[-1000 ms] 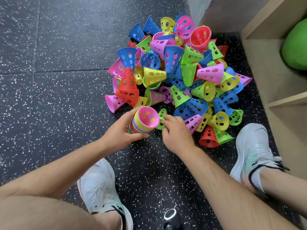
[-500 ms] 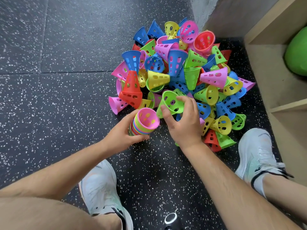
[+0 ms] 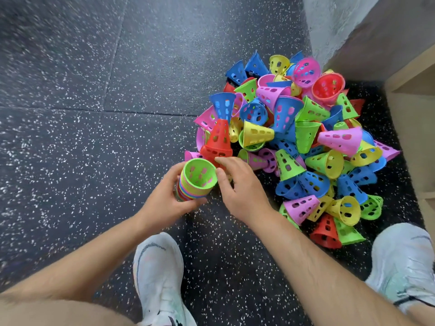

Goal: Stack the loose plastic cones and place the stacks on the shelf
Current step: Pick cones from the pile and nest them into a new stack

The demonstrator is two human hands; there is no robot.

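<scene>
Lying on its side in the left hand (image 3: 164, 201) is the stack of cones (image 3: 193, 192), right at the near left edge of the big pile (image 3: 294, 137) of loose cones. The left fingers (image 3: 174, 171) curl round the stack and the thumb hugs it from the near side, so the hand holds it tight. A green cone (image 3: 200, 174) sits on the end of the stack with its wide mouth facing up at us (you can see the little holes inside it). Under it, rims of many colors show in rings.

The right hand (image 3: 242, 187) is also at the near left edge of the pile, just beside the stack. Its fingers (image 3: 227, 161) are loose and only a little bent, and they hold nothing. The thumb touches the rim of the green cone, and the first finger lies against the bottom of a red cone (image 3: 217, 142) that stands upright at the pile's left edge.

The pile has blue, pink, yellow, green and red cones, all tipped every which way on the dark speckled floor (image 3: 94, 114). A wooden shelf (image 3: 416, 137) stands to the right of the pile, and a gray wall (image 3: 334, 27) is behind it. One white shoe (image 3: 160, 274) is on the floor on the near left of the pile, and the other white shoe (image 3: 404, 262) is on the near right, close to the pile's last cones.
</scene>
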